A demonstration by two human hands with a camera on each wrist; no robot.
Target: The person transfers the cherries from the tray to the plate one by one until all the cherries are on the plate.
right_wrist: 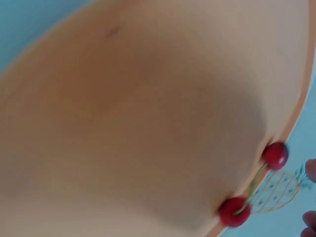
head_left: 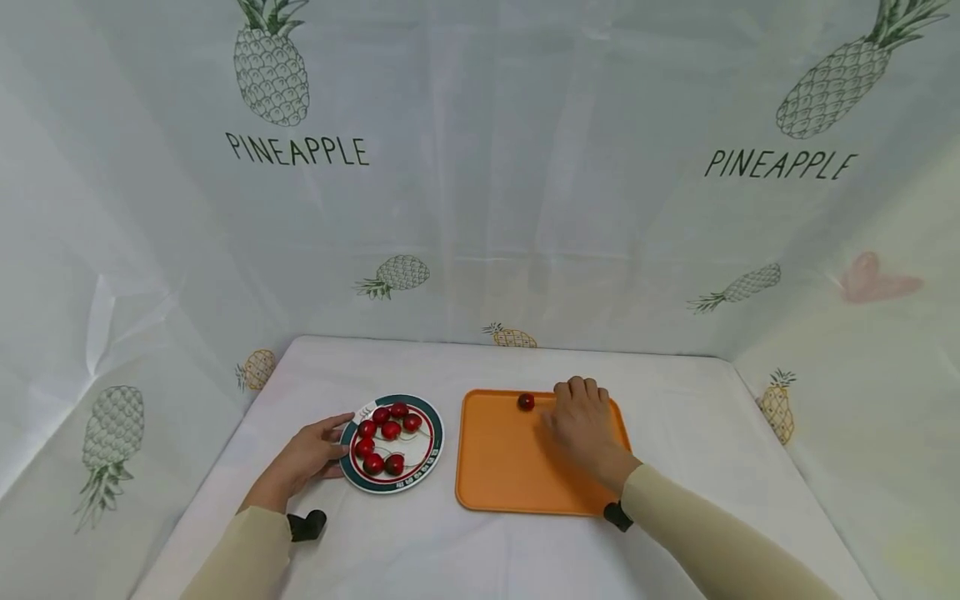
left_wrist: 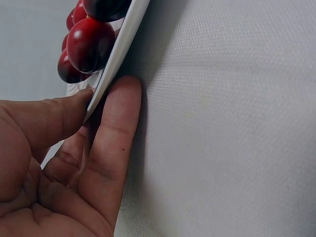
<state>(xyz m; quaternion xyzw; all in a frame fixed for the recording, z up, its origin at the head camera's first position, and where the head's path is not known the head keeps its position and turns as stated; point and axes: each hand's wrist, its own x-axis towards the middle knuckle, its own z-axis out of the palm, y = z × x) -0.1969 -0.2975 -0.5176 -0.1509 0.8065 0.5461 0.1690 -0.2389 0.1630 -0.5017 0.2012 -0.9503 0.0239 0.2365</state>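
On the left, my left hand (head_left: 311, 450) holds the rim of a round plate (head_left: 432, 467) with a green band. The thumb lies on top and the fingers underneath in the left wrist view. Several red cherries (head_left: 391, 430) with thin stems lie on this plate. My right hand (head_left: 585, 421) is over the far right part of an orange tray (head_left: 495, 467), fingers bent down near the far rim. One cherry (head_left: 527, 402) lies left of it. In the right wrist view two cherries (right_wrist: 234, 211) show by the rim, a green stem between them, with right fingertips (right_wrist: 310, 170) apart from them.
A white cloth (head_left: 360, 550) covers the table under plate and tray. Pale curtains (head_left: 510, 192) printed with pineapples hang behind and on both sides. A black strap (head_left: 306, 526) is on the left wrist, another (head_left: 618, 516) on the right.
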